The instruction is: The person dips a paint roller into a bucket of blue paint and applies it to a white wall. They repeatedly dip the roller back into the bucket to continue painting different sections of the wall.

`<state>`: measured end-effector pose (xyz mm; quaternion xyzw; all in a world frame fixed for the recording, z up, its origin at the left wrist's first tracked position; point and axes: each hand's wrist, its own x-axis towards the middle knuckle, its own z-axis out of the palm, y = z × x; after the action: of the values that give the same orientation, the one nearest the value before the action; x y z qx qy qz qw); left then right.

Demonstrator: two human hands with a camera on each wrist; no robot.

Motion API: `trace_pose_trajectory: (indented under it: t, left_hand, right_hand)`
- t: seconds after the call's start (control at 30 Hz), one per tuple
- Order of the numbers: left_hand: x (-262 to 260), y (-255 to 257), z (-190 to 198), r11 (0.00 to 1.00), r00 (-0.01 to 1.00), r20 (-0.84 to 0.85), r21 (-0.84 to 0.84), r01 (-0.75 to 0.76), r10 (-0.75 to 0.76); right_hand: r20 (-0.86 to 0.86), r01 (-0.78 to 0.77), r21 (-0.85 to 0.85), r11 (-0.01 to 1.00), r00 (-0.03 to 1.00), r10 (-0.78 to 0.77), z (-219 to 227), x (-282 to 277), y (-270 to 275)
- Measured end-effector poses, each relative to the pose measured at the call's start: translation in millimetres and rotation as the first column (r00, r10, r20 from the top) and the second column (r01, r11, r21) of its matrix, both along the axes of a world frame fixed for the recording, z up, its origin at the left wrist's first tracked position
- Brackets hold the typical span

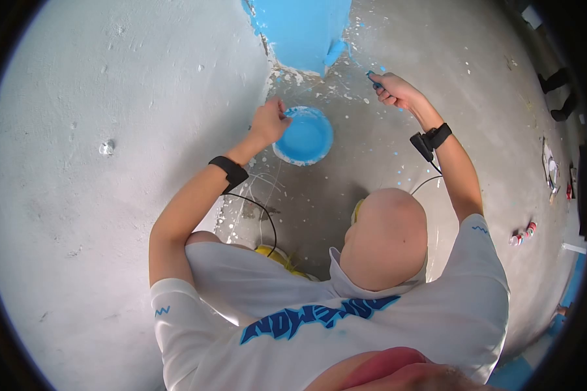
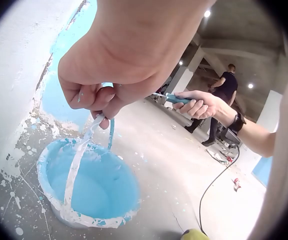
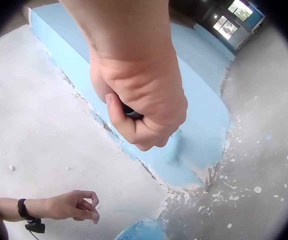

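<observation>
Two hands: both in view, one on each side, bare, with a dark wrist band on the left wrist and a like one on the right.
Left hand: fingers curled, pinching the bucket handle at its top.
Bucket handle: a paint-smeared strip, white on the near side and blue on the far side, rising from the rim to the fingers.
Bucket: below the left hand, close to the foot of the walls; its rim is crusted white and blue, and light blue paint lies inside. Whether its base rests fully on the floor, I cannot tell.
Right hand: fingers wrapped round the tool handle, well apart from the bucket.
Tool handle: teal and dark, with a thin metal rod running from its end.
Roller: blue, near the lower edge of the blue wall, beyond the right hand.
Blue wall: light blue, with a ragged, chipped edge beside the white wall.
Floor: grey, spattered with white and blue spots.
Yellow shoes: partly hidden under the crouching person's legs.
Background: a person in dark clothes stands beyond the right hand.
</observation>
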<state>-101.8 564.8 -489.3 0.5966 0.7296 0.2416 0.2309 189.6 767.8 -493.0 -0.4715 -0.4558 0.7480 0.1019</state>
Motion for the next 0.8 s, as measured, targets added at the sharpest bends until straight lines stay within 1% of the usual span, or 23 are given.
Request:
trace_pose_trajectory:
  t: [0.03, 0.1, 0.17, 0.23, 0.3, 0.33, 0.37, 0.4, 0.43, 0.5, 0.53, 0.57, 0.63, 0.67, 0.7, 0.73, 0.8]
  left_hand:
    - [2.0, -2.9, -0.1, 1.000, 1.000, -0.020, 0.000, -0.011, 0.011]
    - [4.0, -1.9, -0.5, 1.000, 1.000, -0.016, -0.001, -0.017, 0.017]
    - [7.5, 0.2, -1.3, 1.000, 1.000, -0.008, 0.001, -0.025, 0.025]
    - [11.4, 2.4, 0.5, 1.000, 1.000, -0.026, 0.001, -0.014, 0.014]
    - [14.2, 2.8, 1.4, 1.000, 1.000, -0.015, 0.002, -0.014, 0.014]
    - [14.9, 4.4, 1.3, 1.000, 1.000, -0.011, 0.006, -0.002, 0.002]
    - [15.1, 5.6, -0.8, 1.000, 1.000, 0.000, 0.013, -0.015, 0.015]
    - [15.2, 6.1, -2.6, 1.000, 1.000, -0.001, 0.009, -0.008, 0.008]
    - [15.1, 6.8, -4.3, 1.000, 1.000, -0.003, 0.005, -0.002, 0.002]
    - [14.8, 7.5, -6.9, 1.000, 1.000, -0.019, 0.018, -0.004, 0.004]
    - [15.7, 7.1, -5.5, 1.000, 0.999, -0.045, 0.025, 0.010, -0.009]
    - [16.4, 6.8, -3.9, 1.000, 0.999, -0.044, 0.026, 0.009, -0.008]
    - [18.0, 7.5, 3.5, 0.998, 0.999, -0.037, -0.060, -0.021, 0.019]
    - [18.4, 6.7, 4.6, 0.998, 0.999, -0.037, -0.057, -0.025, 0.023]
    - [17.4, 5.7, 2.8, 0.998, 0.998, -0.047, -0.052, -0.032, 0.029]
    - [15.6, 5.5, 1.1, 0.998, 0.998, -0.058, -0.048, -0.040, 0.037]
    - [14.0, 6.0, -2.0, 0.998, 0.997, -0.068, -0.045, -0.047, 0.044]
  right_hand:
    - [-0.001, -0.005, -0.011, 1.000, 1.000, 0.005, -11.3, -6.8, 4.3]
    - [0.067, 0.012, 0.137, 0.990, 0.997, -0.022, -25.1, -23.1, 13.9]
    - [0.074, -0.010, 0.157, 0.988, 0.997, -0.002, -30.3, -31.8, 21.5]
    - [0.087, -0.040, 0.176, 0.984, 0.996, 0.025, -24.8, -37.9, 19.4]
    - [0.315, -0.201, 0.347, 0.916, 0.945, 0.088, -15.4, -34.1, 9.4]
    - [0.325, -0.216, 0.350, 0.912, 0.941, 0.098, 3.0, -29.5, -2.8]
    - [0.308, -0.209, 0.279, 0.937, 0.944, 0.118, 29.3, -24.1, -19.5]
    - [0.290, -0.201, 0.207, 0.957, 0.947, 0.136, 44.3, -23.0, -27.7]
    - [0.299, -0.215, 0.211, 0.954, 0.943, 0.146, 42.1, -22.9, -24.1]
    - [0.118, -0.043, 0.026, 0.999, 0.992, 0.040, 24.6, -18.2, -16.9]
    - [0.120, -0.046, 0.027, 0.999, 0.992, 0.043, 12.5, -18.8, -12.6]
    - [0.086, -0.022, 0.009, 1.000, 0.996, 0.021, 0.2, -21.4, -8.2]
    - [0.053, 0.000, -0.007, 1.000, 0.999, 0.001, -21.1, -26.6, -7.4]
    - [0.038, 0.036, 0.011, 0.999, 0.999, -0.037, -30.6, -29.9, -9.6]
    - [0.023, 0.070, 0.027, 0.997, 0.997, -0.071, -34.8, -33.9, -12.1]
    - [0.023, 0.061, 0.029, 0.998, 0.998, -0.062, -30.0, -36.5, -18.7]
    - [0.113, 0.012, 0.057, 0.998, 0.993, -0.019, -17.4, -35.8, -33.3]
